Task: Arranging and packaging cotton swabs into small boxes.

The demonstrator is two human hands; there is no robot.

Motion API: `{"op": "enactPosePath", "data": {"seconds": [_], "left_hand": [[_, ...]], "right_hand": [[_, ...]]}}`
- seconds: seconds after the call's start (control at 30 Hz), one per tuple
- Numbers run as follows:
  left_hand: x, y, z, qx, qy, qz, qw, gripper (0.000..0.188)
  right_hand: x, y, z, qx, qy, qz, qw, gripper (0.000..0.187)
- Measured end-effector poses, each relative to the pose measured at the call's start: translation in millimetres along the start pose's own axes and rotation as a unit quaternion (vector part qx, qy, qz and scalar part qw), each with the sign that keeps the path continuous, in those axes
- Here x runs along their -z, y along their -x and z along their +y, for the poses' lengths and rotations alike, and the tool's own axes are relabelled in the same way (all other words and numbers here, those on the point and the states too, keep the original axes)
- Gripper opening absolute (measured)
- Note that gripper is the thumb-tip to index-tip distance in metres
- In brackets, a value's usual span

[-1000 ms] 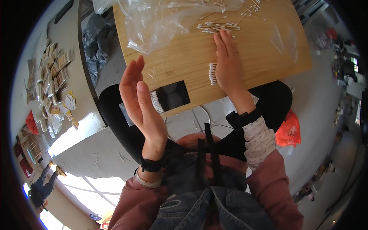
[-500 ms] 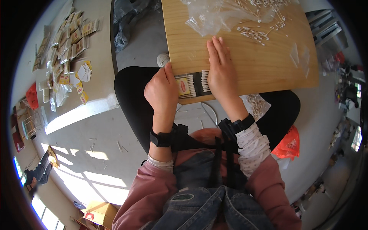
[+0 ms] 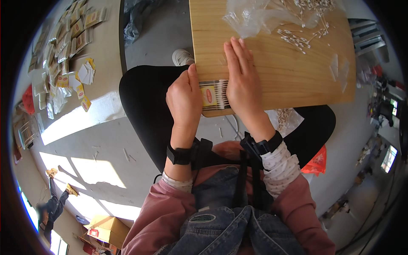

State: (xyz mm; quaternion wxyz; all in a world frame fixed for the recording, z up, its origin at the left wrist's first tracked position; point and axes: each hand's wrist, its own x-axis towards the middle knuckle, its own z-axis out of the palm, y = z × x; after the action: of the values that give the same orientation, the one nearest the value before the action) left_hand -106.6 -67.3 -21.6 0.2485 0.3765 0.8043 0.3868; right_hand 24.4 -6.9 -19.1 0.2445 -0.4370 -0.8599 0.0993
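A flat clear pack of cotton swabs (image 3: 222,94) with a yellow label card (image 3: 209,96) lies at the near left corner of the wooden board (image 3: 293,80). My left hand (image 3: 183,100) is closed round the pack's left end, thumb on top. Flat on the board, my right hand (image 3: 245,87) has its fingers stretched forward and together. Its edge rests against the right side of the swabs and covers part of them. Loose cotton swabs (image 3: 293,40) lie on the board's far side, next to a crumpled clear plastic bag (image 3: 246,19).
On the table (image 3: 104,51) at the left are many filled swab packs (image 3: 63,44) and loose label cards (image 3: 86,74). A bag of swabs (image 3: 284,119) and a red bag (image 3: 315,161) sit below the board. Another person (image 3: 53,208) is at the far lower left, near a cardboard box (image 3: 108,229).
The dark gap between the pack's swabs and those beside my right hand has closed. My right hand has come nearer my left. The view has shifted slightly.
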Motion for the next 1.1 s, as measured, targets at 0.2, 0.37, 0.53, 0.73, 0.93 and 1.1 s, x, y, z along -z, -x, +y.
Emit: {"op": "enactPosePath", "data": {"seconds": [0.2,0.37,0.53,0.73,0.93,1.1], "left_hand": [[-0.9,0.3,-0.7,0.001,-0.007,-0.004,1.0,0.045],[-1.2,0.6,-1.8,-0.014,-0.009,0.006,1.0,0.045],[0.0,1.4,4.7,-0.03,-0.043,0.023,0.998,0.046],[1.2,3.4,7.3,-0.05,-0.1,0.046,0.993,0.046],[-1.9,3.9,0.0,-0.056,-0.117,0.044,0.991,0.045],[-3.7,4.3,-0.9,-0.067,-0.099,0.036,0.992,0.044]], "right_hand": [[-0.1,1.0,0.2,-0.006,-0.004,-0.011,1.0,0.051],[-1.2,1.4,-5.3,-0.002,0.004,-0.018,1.0,0.051],[-2.2,1.6,-7.6,-0.007,0.007,-0.008,1.0,0.052],[-7.6,4.3,-16.3,-0.034,-0.032,0.011,0.999,0.052],[-15.8,4.5,-33.4,-0.041,-0.116,0.031,0.992,0.046],[-23.3,-0.8,-47.2,-0.04,-0.186,0.056,0.98,0.046]]}}
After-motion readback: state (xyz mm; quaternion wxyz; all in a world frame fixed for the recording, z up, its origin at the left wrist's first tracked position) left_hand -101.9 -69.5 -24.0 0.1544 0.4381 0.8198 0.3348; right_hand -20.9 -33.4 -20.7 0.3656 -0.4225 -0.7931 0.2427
